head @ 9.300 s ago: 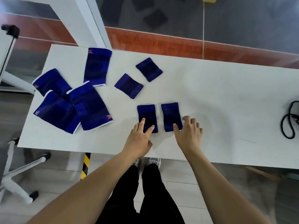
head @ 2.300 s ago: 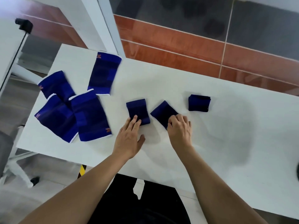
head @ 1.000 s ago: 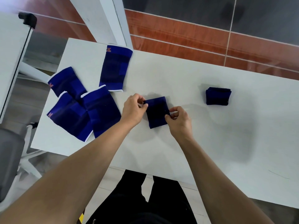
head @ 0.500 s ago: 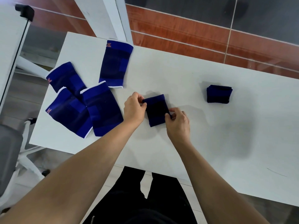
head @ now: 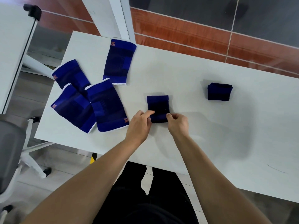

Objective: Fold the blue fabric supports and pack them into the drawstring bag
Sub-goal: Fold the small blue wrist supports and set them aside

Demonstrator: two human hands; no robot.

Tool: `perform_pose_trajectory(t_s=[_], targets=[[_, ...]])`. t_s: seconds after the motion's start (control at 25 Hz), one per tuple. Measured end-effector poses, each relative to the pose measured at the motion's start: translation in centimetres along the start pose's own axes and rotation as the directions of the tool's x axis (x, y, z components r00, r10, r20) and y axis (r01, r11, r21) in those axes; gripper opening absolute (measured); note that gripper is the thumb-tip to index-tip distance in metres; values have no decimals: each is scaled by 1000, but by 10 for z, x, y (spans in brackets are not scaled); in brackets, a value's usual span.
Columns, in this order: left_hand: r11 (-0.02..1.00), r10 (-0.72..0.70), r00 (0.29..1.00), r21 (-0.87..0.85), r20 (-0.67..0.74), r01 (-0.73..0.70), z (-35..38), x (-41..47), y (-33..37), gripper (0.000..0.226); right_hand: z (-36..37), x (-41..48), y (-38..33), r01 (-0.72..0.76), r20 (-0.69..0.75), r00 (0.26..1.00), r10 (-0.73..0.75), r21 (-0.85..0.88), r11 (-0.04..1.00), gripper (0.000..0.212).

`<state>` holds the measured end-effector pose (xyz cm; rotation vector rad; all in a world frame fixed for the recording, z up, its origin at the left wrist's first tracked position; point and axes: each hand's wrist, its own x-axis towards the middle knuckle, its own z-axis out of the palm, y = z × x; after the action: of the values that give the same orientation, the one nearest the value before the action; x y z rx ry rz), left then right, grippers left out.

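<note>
A small dark blue support (head: 158, 106) lies flat on the white table (head: 194, 126) just in front of me. My left hand (head: 140, 125) pinches its near left corner, and my right hand (head: 177, 124) pinches its near right corner. A folded stack of small supports (head: 219, 91) sits to the right, apart from my hands. Several larger blue supports with white edging lie at the left: one upright (head: 119, 61), one at the far left (head: 71, 76), and two overlapping (head: 106, 105) (head: 72, 109). No drawstring bag is in view.
A grey office chair with white legs (head: 13, 151) stands at the table's left end. A white table leg (head: 113, 16) rises behind the far edge. My dark trousers (head: 145, 199) are below the near edge.
Both hands have slid from the small support's upper side edges down to its near corners. The support now lies straighter on the table.
</note>
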<state>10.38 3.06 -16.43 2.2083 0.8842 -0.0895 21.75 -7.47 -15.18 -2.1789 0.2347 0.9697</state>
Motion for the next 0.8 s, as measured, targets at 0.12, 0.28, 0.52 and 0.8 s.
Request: perform_pose_trajectory(t_s=[0.12, 0.28, 0.52, 0.8], targets=[[938, 196, 979, 281, 54, -203, -2, -3, -9, 53, -7, 1, 0, -99, 53, 994, 95, 66, 993, 22], [865, 342, 934, 354, 103, -355, 2, -5, -16, 54, -10, 0, 3, -138, 86, 989, 121, 242, 960, 13], [910, 340, 940, 244, 20, -335, -1, 3, -17, 35, -33, -1, 42, 568, 55, 805, -590, -356, 742, 42], [931, 316, 949, 193, 3, -311, -14, 9, -6, 23, -32, 20, 33, 730, 166, 649, -742, -409, 547, 23]])
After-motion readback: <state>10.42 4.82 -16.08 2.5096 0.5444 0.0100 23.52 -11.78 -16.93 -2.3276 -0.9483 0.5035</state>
